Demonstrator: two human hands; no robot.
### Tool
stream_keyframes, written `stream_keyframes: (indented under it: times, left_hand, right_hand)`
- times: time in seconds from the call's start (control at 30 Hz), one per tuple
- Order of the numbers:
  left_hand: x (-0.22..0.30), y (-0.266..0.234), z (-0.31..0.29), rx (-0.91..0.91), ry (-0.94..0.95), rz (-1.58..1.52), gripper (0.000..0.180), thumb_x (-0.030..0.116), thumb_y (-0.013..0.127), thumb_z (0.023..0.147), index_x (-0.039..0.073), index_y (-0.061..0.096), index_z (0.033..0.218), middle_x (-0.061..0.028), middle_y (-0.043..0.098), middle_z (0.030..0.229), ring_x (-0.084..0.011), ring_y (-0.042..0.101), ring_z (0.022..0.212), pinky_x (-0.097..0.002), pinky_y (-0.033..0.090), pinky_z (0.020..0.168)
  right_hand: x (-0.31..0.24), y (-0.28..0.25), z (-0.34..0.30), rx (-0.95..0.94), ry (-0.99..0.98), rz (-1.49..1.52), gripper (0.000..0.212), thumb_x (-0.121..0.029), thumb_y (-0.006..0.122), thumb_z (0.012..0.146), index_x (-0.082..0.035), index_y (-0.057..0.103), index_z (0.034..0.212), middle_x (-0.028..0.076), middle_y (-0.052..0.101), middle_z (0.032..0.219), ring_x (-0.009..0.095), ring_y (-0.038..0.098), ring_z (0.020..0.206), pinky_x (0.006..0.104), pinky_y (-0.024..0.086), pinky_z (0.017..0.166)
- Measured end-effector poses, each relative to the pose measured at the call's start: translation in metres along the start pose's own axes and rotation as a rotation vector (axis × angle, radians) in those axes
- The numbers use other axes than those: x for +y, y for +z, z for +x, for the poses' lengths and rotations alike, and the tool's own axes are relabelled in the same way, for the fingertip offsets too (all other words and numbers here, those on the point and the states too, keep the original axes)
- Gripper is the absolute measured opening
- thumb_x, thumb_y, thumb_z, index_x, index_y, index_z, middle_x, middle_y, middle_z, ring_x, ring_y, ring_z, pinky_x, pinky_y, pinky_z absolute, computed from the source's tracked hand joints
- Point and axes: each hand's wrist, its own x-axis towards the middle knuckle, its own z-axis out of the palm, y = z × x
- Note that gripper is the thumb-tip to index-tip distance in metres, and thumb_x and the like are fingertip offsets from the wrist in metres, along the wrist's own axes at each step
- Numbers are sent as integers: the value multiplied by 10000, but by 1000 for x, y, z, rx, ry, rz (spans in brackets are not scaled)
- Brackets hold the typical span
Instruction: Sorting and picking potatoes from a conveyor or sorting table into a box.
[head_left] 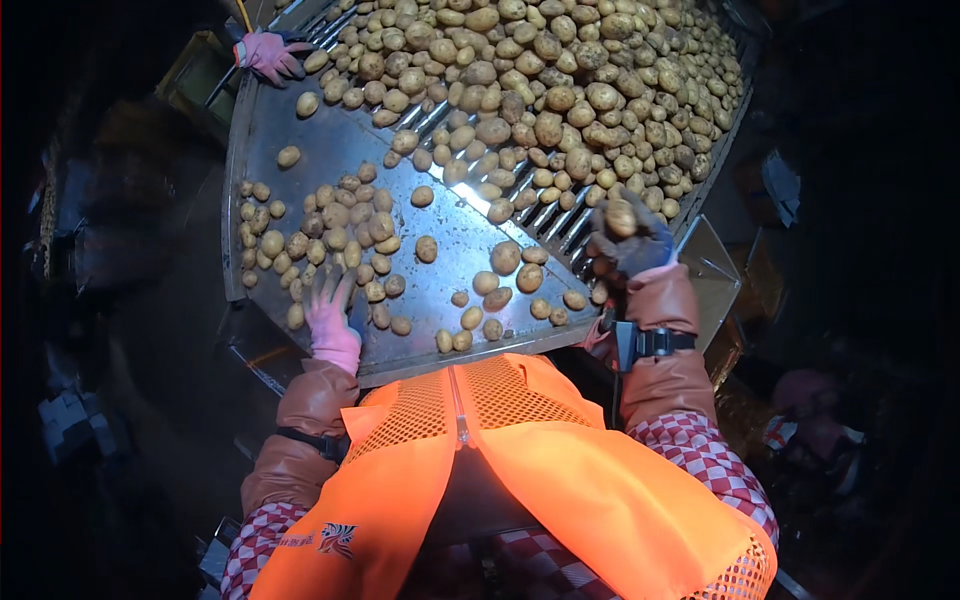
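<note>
My left hand [333, 318], in a pink glove with soiled fingers, lies with its fingers spread on the metal table [390, 215]. Its fingertips are at the near edge of a cluster of potatoes [345, 215]. At the right side, my right hand [648, 245], in a dark, dirty glove with a pink cuff, is closed around a potato [621, 218]. That hand is over the lower right end of the slatted metal grate [555, 222]. Several loose potatoes [505, 258] are scattered on the metal between my two hands.
A large heap of potatoes [560, 90] covers the far part of the grate. Another pink glove [268, 57] is at the far left edge; whether a hand fills it I cannot tell. An open box-like container [708, 268] stands beside the table's right edge. The surroundings are dark.
</note>
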Motion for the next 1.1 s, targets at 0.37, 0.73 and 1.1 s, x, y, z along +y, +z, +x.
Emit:
stream_keyframes:
  times: [0.37, 0.73, 1.1]
  left_hand:
    - [-2, 33, 37, 17, -32, 113, 586, 350, 672, 886, 231, 524, 1440, -71, 455, 1484, -307, 353, 1430, -503, 233, 1187]
    - [14, 24, 54, 3, 103, 186, 544, 355, 693, 860, 203, 588, 1372, -89, 492, 1466, -331, 442, 1349, -553, 279, 1147]
    - [168, 27, 235, 81, 319, 103, 411, 345, 596, 932, 178, 613, 1307, -84, 632, 1287, -324, 452, 1342, -624, 216, 1138]
  right_hand:
    - [13, 90, 106, 559, -169, -1959, 687, -250, 773, 830, -163, 492, 1451, 237, 648, 1217, 355, 602, 1209, 404, 451, 1046]
    - [-11, 110, 145, 44, -212, -1874, 673, -263, 859, 721, -249, 593, 1339, 174, 429, 1477, 394, 545, 1264, 457, 479, 1054]
    - [67, 61, 55, -298, 17, 434, 642, -576, 531, 971, -171, 439, 1460, 109, 595, 1257, 298, 647, 927, 380, 560, 646]
